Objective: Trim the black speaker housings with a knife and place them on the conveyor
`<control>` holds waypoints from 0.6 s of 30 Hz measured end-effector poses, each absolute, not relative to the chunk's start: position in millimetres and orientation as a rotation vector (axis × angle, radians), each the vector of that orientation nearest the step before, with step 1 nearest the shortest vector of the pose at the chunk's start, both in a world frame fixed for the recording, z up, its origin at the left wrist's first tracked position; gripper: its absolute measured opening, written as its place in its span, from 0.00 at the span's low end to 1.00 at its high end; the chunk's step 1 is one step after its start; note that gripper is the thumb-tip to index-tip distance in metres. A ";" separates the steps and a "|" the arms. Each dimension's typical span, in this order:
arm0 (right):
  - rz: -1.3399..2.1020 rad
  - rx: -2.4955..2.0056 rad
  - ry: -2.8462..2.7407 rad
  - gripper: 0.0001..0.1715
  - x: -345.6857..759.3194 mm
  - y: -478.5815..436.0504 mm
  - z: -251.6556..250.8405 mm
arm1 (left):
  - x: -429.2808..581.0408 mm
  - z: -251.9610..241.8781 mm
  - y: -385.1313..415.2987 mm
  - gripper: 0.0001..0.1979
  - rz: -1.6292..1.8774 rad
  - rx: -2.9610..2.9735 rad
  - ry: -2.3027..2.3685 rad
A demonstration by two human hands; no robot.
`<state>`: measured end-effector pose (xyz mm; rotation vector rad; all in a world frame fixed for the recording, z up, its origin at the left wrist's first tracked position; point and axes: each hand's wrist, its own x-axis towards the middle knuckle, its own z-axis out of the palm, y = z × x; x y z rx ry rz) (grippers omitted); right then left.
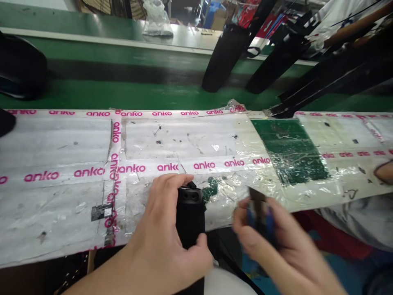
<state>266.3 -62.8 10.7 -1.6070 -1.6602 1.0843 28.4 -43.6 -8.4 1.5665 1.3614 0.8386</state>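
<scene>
My left hand (167,229) is curved round a long black body (190,219), fingers over its upper end and far side, thumb on the near side, so that grip is filled and looks firm. The end panel (190,196), with two dark round openings, faces up toward me between finger and thumb, while the rest of the body runs down past the near edge of the bench (61,143); I cannot tell whether it touches that edge. My right hand (270,241) is wrapped round a blue-handled tool (259,205), perhaps pliers or cutters, its dark tip pointing up and away; blur hides how its jaws stand. The tool is apart from the body, off to its right. I judge the step in hand to be steadying the body for work at its upper end, with the tool at the ready; the next move would call for a quiet left grip and a careful approach, so the tip does not scuff the black surface. Around my hands, the bench wears a clear, wrinkled covering with pink-lettered tape (204,165), and a small black label (101,212) lies to the left. Farther out, across a green strip (123,96), stand two tilted black cylinders (222,61), with a clear plastic bag (158,20) beyond.
</scene>
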 end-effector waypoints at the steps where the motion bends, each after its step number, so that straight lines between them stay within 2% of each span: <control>1: 1.276 -1.546 -1.486 0.18 248.4 -63.0 0.6 | 27.7 -8.6 -44.1 0.42 0.818 1.508 1.309; 3: 1.423 -1.551 -1.144 0.32 222.4 -61.6 -16.1 | 21.9 -11.7 -44.3 0.44 0.789 1.390 1.191; 5: 1.467 -1.575 -1.006 0.39 213.3 -58.8 -24.8 | 13.3 -17.6 -43.1 0.42 0.785 1.293 1.110; 9: 1.539 -1.652 -0.911 0.40 227.6 -55.5 -22.9 | 5.8 -30.8 -36.8 0.45 0.707 1.198 1.132; 12: 1.572 -1.676 -0.857 0.42 238.4 -57.7 -20.2 | 16.6 -39.3 -32.4 0.37 0.738 1.350 1.114; 18: 1.590 -1.639 -0.743 0.43 236.4 -71.5 -30.3 | 45.2 -43.0 -34.2 0.27 1.098 1.556 0.967</control>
